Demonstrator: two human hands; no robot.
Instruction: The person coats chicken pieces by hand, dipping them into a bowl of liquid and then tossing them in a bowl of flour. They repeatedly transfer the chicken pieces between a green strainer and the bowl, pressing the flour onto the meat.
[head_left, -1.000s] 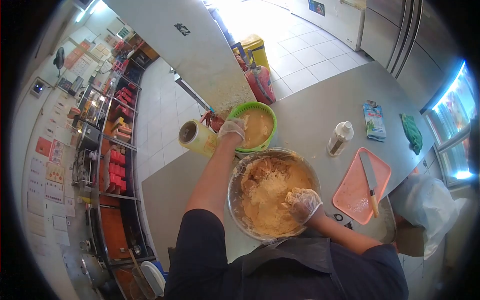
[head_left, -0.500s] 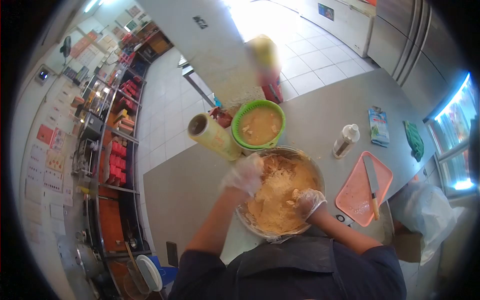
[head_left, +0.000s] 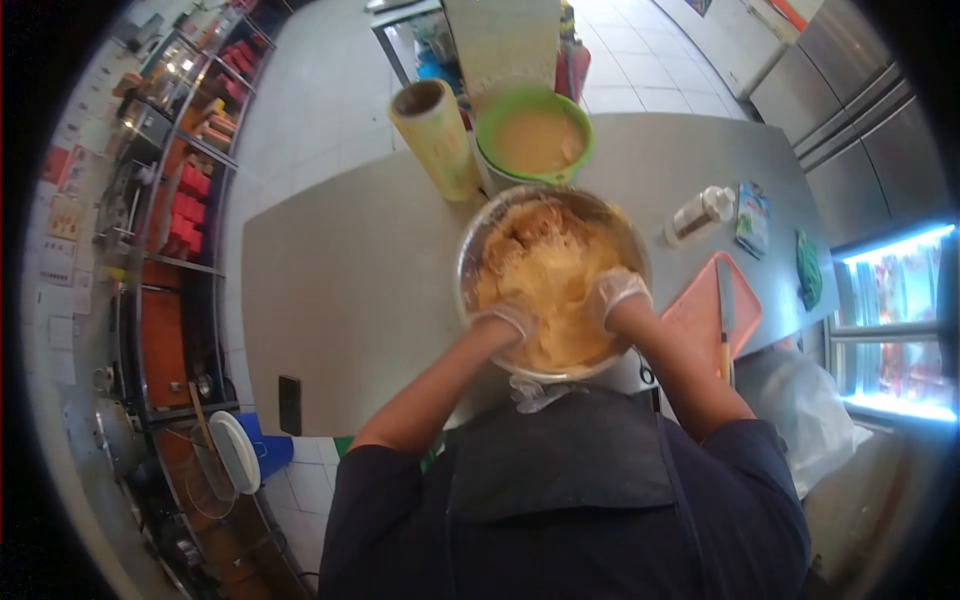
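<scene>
A large metal bowl (head_left: 464, 290) stands on the table right in front of me, filled with a yellowish, flour-like coating (head_left: 550, 275). Darker, reddish-brown clumps (head_left: 535, 222) lie along its far side. My left hand (head_left: 512, 318), in a clear plastic glove, is sunk into the powder at the near left, its fingers buried. At the right side of the bowl is my right hand (head_left: 622, 290), also gloved, with its fingers down in the powder and hidden. Whether either hand grips anything does not show.
Behind the bowl stand a green basket (head_left: 583, 125) over cloudy liquid and a large plastic-wrap roll (head_left: 437, 140). To the right are a clear bottle (head_left: 698, 215), a packet (head_left: 752, 220), a pink tray (head_left: 700, 300) with a knife (head_left: 725, 310), and a green cloth (head_left: 808, 270). A phone (head_left: 289, 405) lies left.
My left hand has come down from above the bowl's far left rim into the powder. My right hand, which had a coated piece at its fingers, now reaches into the powder. The view has tilted down.
</scene>
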